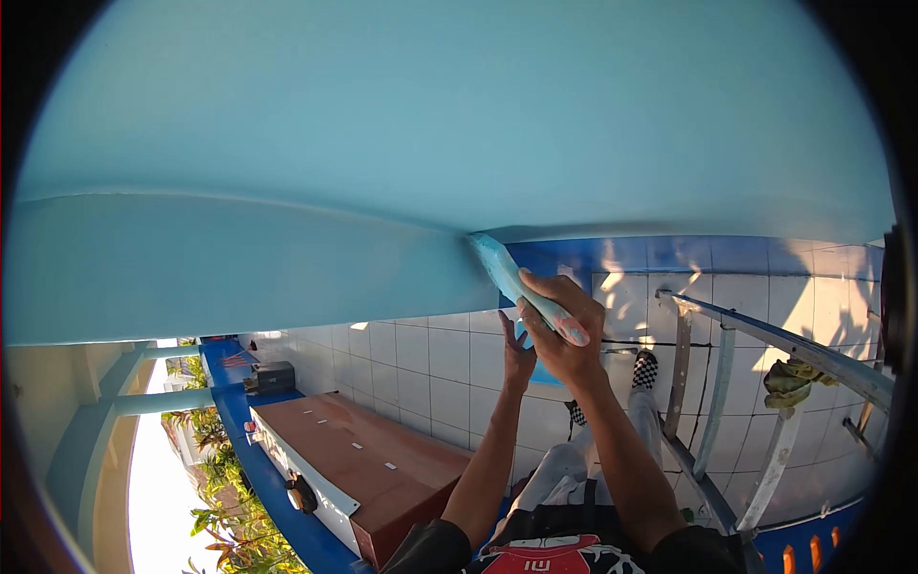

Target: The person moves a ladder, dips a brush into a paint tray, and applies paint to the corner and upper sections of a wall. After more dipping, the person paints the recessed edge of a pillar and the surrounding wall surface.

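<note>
My right hand (566,330) is closed around the handle of a paintbrush (497,263). The brush is smeared with light blue paint, with pinkish marks near the handle's end. Its tip touches the inner corner where a light blue beam (249,268) meets the large light blue wall surface (459,115). Just below the beam's end, my left hand (517,359) is raised with its fingers apart. Behind that hand a light blue object (547,373) shows in part; its kind is hidden.
A metal ladder or scaffold frame (717,402) stands on the right, with a crumpled yellowish cloth (792,381) on it. White floor tiles (402,349) lie below. Left of my legs is a long reddish-brown box-like block (373,459). A dark box (273,376) and plants (225,478) are farther left.
</note>
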Action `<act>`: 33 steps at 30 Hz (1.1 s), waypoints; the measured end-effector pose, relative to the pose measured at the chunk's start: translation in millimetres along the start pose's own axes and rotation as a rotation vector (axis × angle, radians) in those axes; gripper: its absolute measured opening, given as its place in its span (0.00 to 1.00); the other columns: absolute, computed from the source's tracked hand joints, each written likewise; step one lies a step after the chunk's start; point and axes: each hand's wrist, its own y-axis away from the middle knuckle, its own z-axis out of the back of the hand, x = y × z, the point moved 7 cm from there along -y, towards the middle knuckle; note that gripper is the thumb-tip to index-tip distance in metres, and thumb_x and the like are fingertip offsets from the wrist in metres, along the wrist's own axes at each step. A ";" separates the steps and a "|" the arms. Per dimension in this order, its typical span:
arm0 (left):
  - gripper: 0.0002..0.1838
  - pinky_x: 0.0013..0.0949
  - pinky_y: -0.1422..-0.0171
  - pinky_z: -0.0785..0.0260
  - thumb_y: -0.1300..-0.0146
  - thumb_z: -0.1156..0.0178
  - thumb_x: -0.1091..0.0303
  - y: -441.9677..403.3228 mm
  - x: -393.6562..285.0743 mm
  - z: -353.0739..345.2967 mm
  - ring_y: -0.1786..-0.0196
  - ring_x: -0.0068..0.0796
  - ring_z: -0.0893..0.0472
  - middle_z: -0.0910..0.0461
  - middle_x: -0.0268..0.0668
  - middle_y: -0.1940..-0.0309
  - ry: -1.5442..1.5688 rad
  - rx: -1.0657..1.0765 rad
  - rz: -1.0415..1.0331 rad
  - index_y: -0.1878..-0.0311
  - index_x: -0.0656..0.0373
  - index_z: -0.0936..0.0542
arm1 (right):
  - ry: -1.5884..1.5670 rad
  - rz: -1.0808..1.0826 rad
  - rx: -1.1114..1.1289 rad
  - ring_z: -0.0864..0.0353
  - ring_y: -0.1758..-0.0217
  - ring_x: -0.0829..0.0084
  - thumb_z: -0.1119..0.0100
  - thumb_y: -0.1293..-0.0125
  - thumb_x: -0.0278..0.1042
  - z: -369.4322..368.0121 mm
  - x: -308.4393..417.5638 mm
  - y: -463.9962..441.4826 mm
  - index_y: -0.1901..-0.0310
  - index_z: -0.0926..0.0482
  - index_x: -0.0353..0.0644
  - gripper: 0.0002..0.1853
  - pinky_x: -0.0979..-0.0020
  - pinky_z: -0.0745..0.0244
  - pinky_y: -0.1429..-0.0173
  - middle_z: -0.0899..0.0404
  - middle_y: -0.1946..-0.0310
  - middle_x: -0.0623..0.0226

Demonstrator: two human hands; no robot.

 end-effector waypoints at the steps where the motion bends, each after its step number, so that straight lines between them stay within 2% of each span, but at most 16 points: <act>1: 0.61 0.42 0.29 0.34 0.36 0.29 0.57 5.8 -6.3 -1.3 0.24 0.48 0.35 0.51 0.52 0.20 -0.010 -0.004 0.002 0.19 0.53 0.69 | 0.070 0.033 0.033 0.14 0.71 0.67 0.32 0.45 0.20 -11.3 0.0 3.8 0.50 0.15 0.38 0.18 0.71 0.18 0.68 0.16 0.67 0.59; 5: 0.61 0.42 0.29 0.33 0.37 0.29 0.56 22.7 0.5 7.6 0.24 0.48 0.35 0.50 0.53 0.20 -0.023 0.022 0.042 0.19 0.53 0.69 | 0.121 0.142 0.012 0.14 0.70 0.68 0.32 0.44 0.21 -40.8 36.8 2.6 0.49 0.16 0.37 0.18 0.71 0.20 0.69 0.16 0.67 0.59; 8: 0.62 0.42 0.29 0.33 0.37 0.29 0.55 53.1 19.3 14.7 0.24 0.48 0.35 0.50 0.53 0.20 -0.028 0.044 0.084 0.19 0.53 0.69 | -0.089 0.212 -0.044 0.15 0.71 0.68 0.32 0.46 0.21 -28.7 76.0 -13.3 0.49 0.15 0.38 0.20 0.72 0.20 0.70 0.16 0.68 0.61; 10: 0.62 0.42 0.30 0.33 0.38 0.28 0.55 82.0 28.7 20.2 0.25 0.48 0.35 0.49 0.54 0.21 -0.033 0.059 0.108 0.19 0.53 0.69 | 0.000 0.223 -0.015 0.15 0.70 0.67 0.31 0.47 0.20 -26.3 90.3 -12.6 0.49 0.15 0.38 0.20 0.71 0.19 0.69 0.16 0.68 0.62; 12: 0.63 0.42 0.30 0.32 0.38 0.28 0.54 52.3 30.8 6.2 0.25 0.48 0.35 0.49 0.54 0.21 -0.037 0.070 0.114 0.19 0.53 0.69 | 0.048 0.244 -0.030 0.16 0.72 0.67 0.32 0.48 0.19 -26.8 78.0 -5.2 0.50 0.15 0.37 0.20 0.71 0.20 0.70 0.17 0.69 0.61; 14: 0.63 0.42 0.30 0.32 0.39 0.28 0.53 42.0 32.1 -7.8 0.25 0.48 0.35 0.49 0.55 0.21 -0.037 0.071 0.118 0.19 0.53 0.69 | 0.212 0.119 0.027 0.18 0.74 0.66 0.32 0.48 0.19 -37.8 50.8 -0.3 0.51 0.16 0.36 0.20 0.70 0.22 0.72 0.18 0.71 0.60; 15: 0.63 0.42 0.30 0.32 0.39 0.28 0.53 40.0 36.4 -6.8 0.25 0.48 0.35 0.49 0.55 0.21 -0.037 0.073 0.121 0.19 0.53 0.69 | 0.170 0.185 0.018 0.20 0.76 0.65 0.33 0.48 0.18 -43.1 55.3 -3.9 0.50 0.18 0.35 0.20 0.69 0.24 0.73 0.20 0.73 0.59; 22: 0.64 0.42 0.31 0.31 0.40 0.27 0.51 47.0 46.1 3.3 0.25 0.49 0.35 0.48 0.56 0.22 -0.006 0.070 0.149 0.19 0.54 0.68 | 0.011 0.273 0.082 0.19 0.76 0.65 0.32 0.48 0.19 -64.8 168.6 -63.6 0.51 0.19 0.33 0.19 0.68 0.24 0.73 0.21 0.73 0.58; 24: 0.65 0.42 0.32 0.31 0.41 0.26 0.51 27.0 42.1 -18.9 0.25 0.49 0.35 0.47 0.57 0.22 0.018 0.082 0.137 0.19 0.54 0.68 | -0.018 0.339 0.082 0.21 0.76 0.65 0.32 0.49 0.21 -67.9 197.9 -81.7 0.52 0.19 0.34 0.20 0.67 0.26 0.74 0.23 0.73 0.62; 26: 0.65 0.42 0.32 0.30 0.41 0.26 0.50 13.2 30.1 -15.8 0.25 0.49 0.35 0.47 0.57 0.22 0.052 0.096 0.118 0.19 0.54 0.68 | -0.176 0.357 0.117 0.17 0.75 0.68 0.33 0.46 0.17 -69.0 228.6 -100.6 0.53 0.19 0.32 0.17 0.72 0.25 0.72 0.19 0.72 0.57; 27: 0.65 0.42 0.32 0.30 0.41 0.26 0.50 7.5 24.7 -15.9 0.25 0.49 0.35 0.47 0.57 0.22 0.071 0.106 0.106 0.19 0.54 0.68 | -0.208 0.370 0.150 0.17 0.74 0.74 0.33 0.44 0.17 -71.8 244.7 -109.5 0.54 0.19 0.30 0.15 0.74 0.24 0.70 0.18 0.71 0.59; 28: 0.65 0.42 0.32 0.30 0.41 0.26 0.49 37.5 43.4 0.1 0.25 0.49 0.35 0.47 0.57 0.22 0.089 0.116 0.095 0.19 0.54 0.68 | -0.205 0.405 0.161 0.17 0.74 0.74 0.33 0.44 0.17 -76.4 258.5 -115.7 0.54 0.19 0.30 0.15 0.74 0.24 0.70 0.18 0.71 0.59; 30: 0.66 0.42 0.32 0.30 0.41 0.26 0.49 28.3 16.1 -8.8 0.25 0.49 0.35 0.47 0.58 0.22 0.123 0.126 0.048 0.19 0.54 0.68 | -0.336 0.317 0.263 0.17 0.72 0.78 0.34 0.41 0.17 -91.0 277.0 -130.7 0.55 0.20 0.27 0.12 0.75 0.22 0.68 0.18 0.72 0.63; 32: 0.69 0.40 0.44 0.23 0.46 0.24 0.43 60.3 2.3 -1.2 0.28 0.48 0.29 0.40 0.62 0.26 -0.112 0.104 0.300 0.18 0.55 0.65 | -0.344 0.302 0.349 0.17 0.71 0.80 0.36 0.39 0.17 -102.2 307.1 -150.4 0.56 0.20 0.26 0.10 0.75 0.20 0.65 0.18 0.73 0.64; 33: 0.69 0.40 0.44 0.23 0.46 0.24 0.43 63.7 -1.4 1.8 0.28 0.48 0.29 0.40 0.62 0.26 -0.092 0.100 0.276 0.18 0.55 0.65 | -0.356 0.356 0.326 0.24 0.79 0.75 0.38 0.44 0.18 -105.9 324.8 -162.2 0.68 0.23 0.31 0.04 0.72 0.28 0.71 0.24 0.81 0.63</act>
